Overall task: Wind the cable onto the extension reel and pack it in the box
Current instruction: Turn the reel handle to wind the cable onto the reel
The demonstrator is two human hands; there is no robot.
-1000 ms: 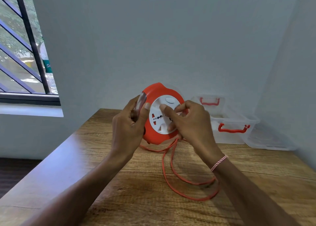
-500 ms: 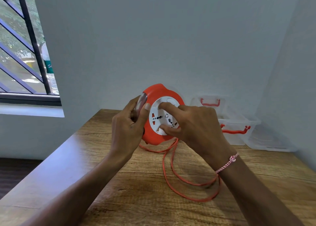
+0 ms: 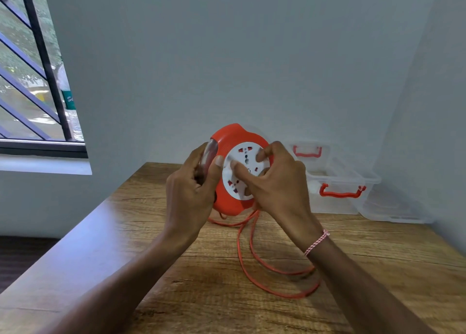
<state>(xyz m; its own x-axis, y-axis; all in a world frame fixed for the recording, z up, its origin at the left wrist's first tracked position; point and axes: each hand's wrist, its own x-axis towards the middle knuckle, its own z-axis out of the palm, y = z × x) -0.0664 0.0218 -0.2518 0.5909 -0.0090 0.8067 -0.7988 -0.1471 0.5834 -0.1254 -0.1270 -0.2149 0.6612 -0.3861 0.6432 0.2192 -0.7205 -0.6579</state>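
Observation:
An orange extension reel (image 3: 228, 142) with a white socket disc (image 3: 245, 157) is held upright above the wooden table (image 3: 151, 245). My left hand (image 3: 189, 197) grips its left rim. My right hand (image 3: 277, 182) has its fingers pressed on the white disc. The orange cable (image 3: 252, 253) hangs from the reel's bottom and lies in loose loops on the table. A clear plastic box (image 3: 335, 179) with red handles stands at the back right, open.
A clear lid (image 3: 393, 207) lies flat to the right of the box by the corner wall. A barred window (image 3: 32, 81) is at the left. The table's left edge drops to a dark floor.
My right hand has turned on the white disc, which has rotated; the socket holes now face a different way. The loose cable loop looks slightly shorter. The left hand stays put.

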